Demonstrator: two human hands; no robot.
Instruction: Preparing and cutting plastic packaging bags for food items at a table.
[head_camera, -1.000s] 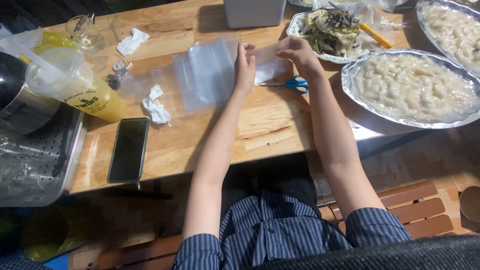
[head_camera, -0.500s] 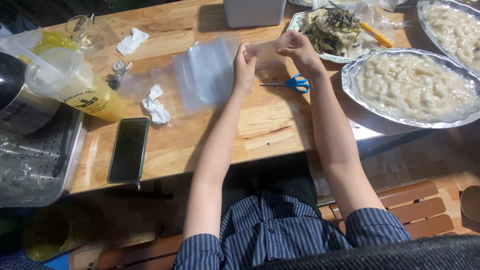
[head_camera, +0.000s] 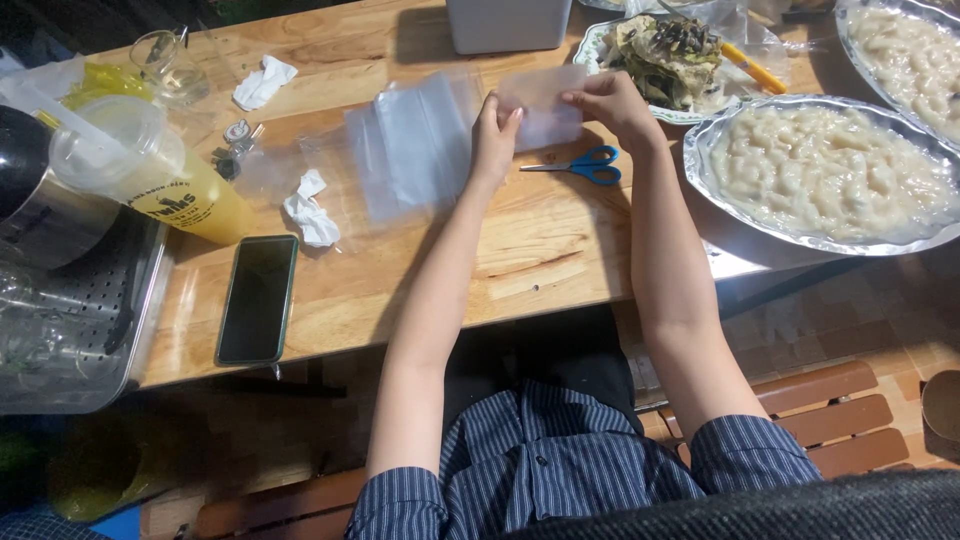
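Note:
Both hands hold a small clear plastic bag (head_camera: 545, 105) up above the wooden table (head_camera: 540, 250). My left hand (head_camera: 493, 135) pinches its left edge and my right hand (head_camera: 610, 105) grips its right edge. A pile of more clear plastic bags (head_camera: 410, 150) lies flat on the table just left of my left hand. Blue-handled scissors (head_camera: 585, 167) rest on the table below the held bag, between my two wrists.
A silver tray of pale dumplings (head_camera: 830, 175) sits right, another (head_camera: 910, 50) behind it. A plate of dark food (head_camera: 665, 55) is at the back. Left: black phone (head_camera: 258, 298), crumpled tissues (head_camera: 310, 210), lidded yellow drink cup (head_camera: 160, 180), metal rack (head_camera: 80, 310).
The hands were pressing on bags lying on the table; they have lifted one small bag off the surface and now hold it stretched between them.

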